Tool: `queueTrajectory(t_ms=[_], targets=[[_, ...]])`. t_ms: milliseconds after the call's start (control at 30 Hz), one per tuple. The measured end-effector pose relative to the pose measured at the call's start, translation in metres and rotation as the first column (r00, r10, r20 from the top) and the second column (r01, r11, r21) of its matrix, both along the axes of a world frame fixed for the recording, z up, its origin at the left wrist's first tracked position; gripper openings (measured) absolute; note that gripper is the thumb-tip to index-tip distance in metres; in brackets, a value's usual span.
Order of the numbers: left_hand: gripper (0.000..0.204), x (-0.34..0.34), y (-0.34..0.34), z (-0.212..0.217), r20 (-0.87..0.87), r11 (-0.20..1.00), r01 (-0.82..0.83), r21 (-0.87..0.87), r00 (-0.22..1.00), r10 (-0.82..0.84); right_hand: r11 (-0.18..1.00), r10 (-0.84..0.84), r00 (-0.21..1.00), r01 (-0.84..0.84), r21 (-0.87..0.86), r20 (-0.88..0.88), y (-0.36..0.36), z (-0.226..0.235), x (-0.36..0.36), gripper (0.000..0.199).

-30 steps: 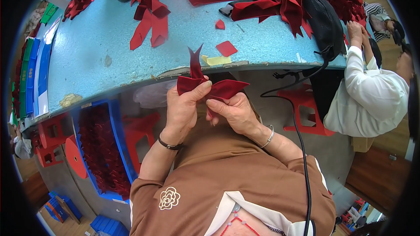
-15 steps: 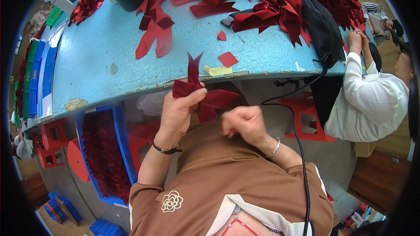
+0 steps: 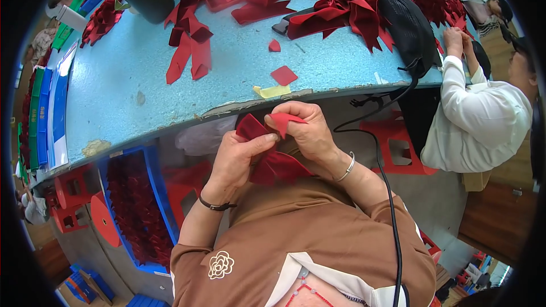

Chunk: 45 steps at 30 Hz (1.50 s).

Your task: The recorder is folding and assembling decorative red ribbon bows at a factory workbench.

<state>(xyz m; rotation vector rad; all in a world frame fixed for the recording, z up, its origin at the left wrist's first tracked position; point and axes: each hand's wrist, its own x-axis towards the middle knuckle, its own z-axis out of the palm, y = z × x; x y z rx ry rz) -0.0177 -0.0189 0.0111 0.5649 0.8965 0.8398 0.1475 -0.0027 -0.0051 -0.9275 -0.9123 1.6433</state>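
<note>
A dark red ribbon bow (image 3: 281, 166) is in front of my body, just below the table edge. My left hand (image 3: 234, 158) pinches it near the middle, thumb on top, with one loop standing above the thumb. Close against it, my right hand (image 3: 309, 133) grips the bow's notched, brighter red ribbon tail (image 3: 286, 121) between thumb and fingers. Both hands' fingertips nearly meet at the bow's centre, where the knot is hidden.
Red ribbon pieces (image 3: 335, 14) are heaped on the blue table (image 3: 136, 68). A black mesh pouch (image 3: 405, 28) and yellow tape (image 3: 272, 91) lie there. Below left stands a blue crate (image 3: 156, 193) of bows. A black cable (image 3: 387, 193) hangs beside my right arm. A co-worker (image 3: 478, 119) sits at right.
My right hand has moved up and left to the bow and taken hold of its tail. The tail, upright before, is now bent toward the right. My left hand keeps its pinch.
</note>
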Motion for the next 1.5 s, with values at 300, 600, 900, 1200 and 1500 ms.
queueTrajectory(t_ms=[300,600,900,1200,1500], targets=[[0.016,0.001,0.006,-0.005,-0.033,0.999,-0.005,-0.039,0.999,0.004,0.994,-0.099,0.981,0.104,-0.025,0.165,0.005,-0.011,-0.002,0.025],[0.017,-0.064,-0.016,0.002,-0.064,0.993,-0.114,-0.02,0.992,0.113,0.975,-0.223,0.971,0.222,0.02,0.092,-0.009,-0.002,-0.029,0.035],[0.047,-0.155,-0.071,-0.003,-0.195,0.978,-0.21,0.018,0.958,0.209,0.979,0.088,0.938,-0.144,0.146,0.335,-0.06,0.018,-0.093,0.018],[0.045,-0.187,-0.107,-0.009,0.066,0.981,-0.193,-0.025,0.979,0.195,0.911,0.293,0.837,-0.392,0.132,0.462,-0.089,0.019,-0.146,0.016],[0.023,-0.201,-0.123,-0.008,0.164,0.996,-0.077,0.048,0.984,0.069,0.928,0.315,0.838,-0.371,0.041,0.445,-0.098,0.004,-0.157,0.019]])
